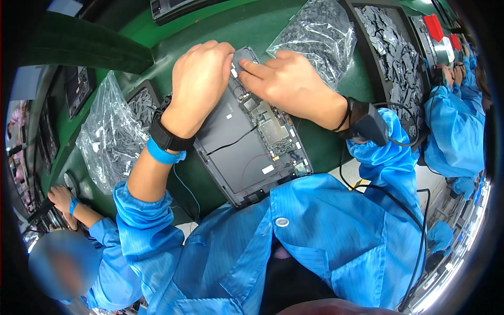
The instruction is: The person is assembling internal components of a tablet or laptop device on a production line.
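Note:
An opened grey tablet lies on the green work surface, its battery and circuit boards facing up. My left hand rests on the tablet's far left corner, fingers curled over the edge. My right hand reaches in from the right, its fingertips pressing a small grey part at the tablet's far end. The two hands nearly touch there. A black band and a blue strap circle my left wrist; a black wrist device with a cable sits on my right.
A clear bag of small grey parts lies just beyond my right hand, another bag at the left. A black tray of grey parts stands at the right. Co-workers in blue coats sit at the left and right.

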Tool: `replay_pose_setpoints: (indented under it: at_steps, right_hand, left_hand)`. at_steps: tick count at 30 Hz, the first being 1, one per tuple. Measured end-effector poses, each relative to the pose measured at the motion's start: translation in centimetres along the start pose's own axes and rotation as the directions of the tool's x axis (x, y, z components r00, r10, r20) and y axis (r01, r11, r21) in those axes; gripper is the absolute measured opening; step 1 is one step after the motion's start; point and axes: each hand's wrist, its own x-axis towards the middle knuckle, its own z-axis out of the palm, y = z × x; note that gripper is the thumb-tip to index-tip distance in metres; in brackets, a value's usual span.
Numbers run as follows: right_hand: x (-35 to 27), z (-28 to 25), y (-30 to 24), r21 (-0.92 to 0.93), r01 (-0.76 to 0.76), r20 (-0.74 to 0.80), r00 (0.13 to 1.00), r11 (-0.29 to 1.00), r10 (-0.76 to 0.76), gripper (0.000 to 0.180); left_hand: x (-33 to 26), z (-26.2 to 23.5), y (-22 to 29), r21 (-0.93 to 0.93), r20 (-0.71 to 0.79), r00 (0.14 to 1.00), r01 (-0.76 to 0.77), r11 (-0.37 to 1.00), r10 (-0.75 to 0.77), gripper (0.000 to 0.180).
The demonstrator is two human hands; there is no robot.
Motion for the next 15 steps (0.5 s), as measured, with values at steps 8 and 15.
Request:
replay_pose_setpoints:
  at_steps: [8, 15]
  right_hand:
    - [-1.0, 1.4, 1.4, 0.589, -0.548, 0.003, 0.736, 0.594, 0.677, 0.018]
    - [-0.6, 1.1, 1.1, 0.606, -0.622, 0.158, 0.705, 0.495, 0.692, 0.02]
  left_hand:
    - [-1.5, -0.6, 1.7, 0.017, -0.033, 0.988, -0.152, 0.988, 0.153, 0.039]
    - [-2.6, 0.7, 1.4, 0.307, 0.043, 0.959, -0.281, 0.909, 0.281, 0.041]
